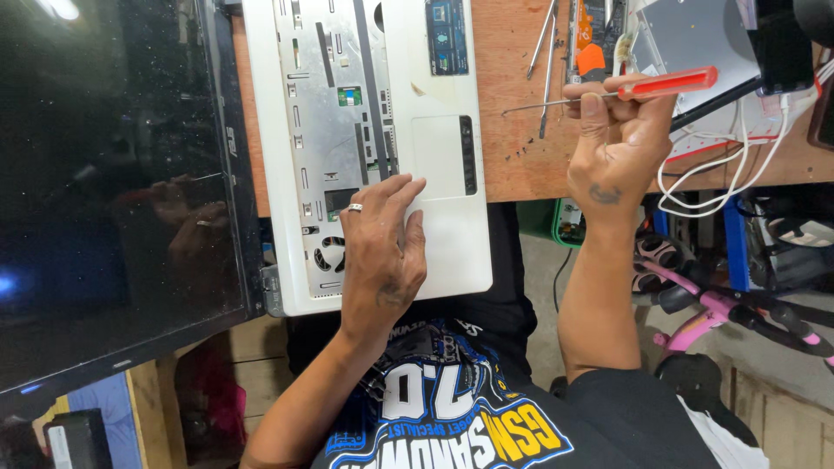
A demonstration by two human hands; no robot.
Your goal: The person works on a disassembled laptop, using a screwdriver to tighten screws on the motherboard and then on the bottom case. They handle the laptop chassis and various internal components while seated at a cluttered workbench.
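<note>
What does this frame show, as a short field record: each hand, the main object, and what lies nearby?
left hand: left hand flat on the white laptop base, keyboard removed, metal plate exposed
right hand: right hand grips a red-handled screwdriver above the wooden bench
screen: black laptop screen laid open
nearby: metal tweezers, white cables

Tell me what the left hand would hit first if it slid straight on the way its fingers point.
The left hand lies flat on the white laptop base, fingers pointing up the picture. Straight on, the fingertips would probably first meet the edge of the bare metal keyboard tray, or the touchpad if they drift right.
</note>
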